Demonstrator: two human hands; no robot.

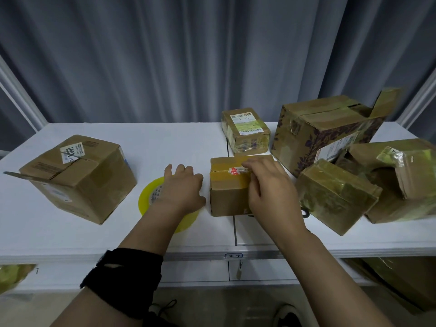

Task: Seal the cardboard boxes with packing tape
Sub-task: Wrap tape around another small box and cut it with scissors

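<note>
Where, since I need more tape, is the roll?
Head view: the tape roll lies flat under the left hand, just left of the small box.

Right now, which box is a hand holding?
The small middle box, with the red-and-white sticker on its top seam. The right hand holds its top edge; the left hand is over the yellow tape roll, and no other box is touched.

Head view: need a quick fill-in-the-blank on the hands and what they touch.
The left hand lies over the yellow ___ roll flat on the white table.
The right hand grips the small brown cardboard box, which stands ___ of that roll.
The left forearm wears a ___ band.
Missing: tape; right; black.
</note>
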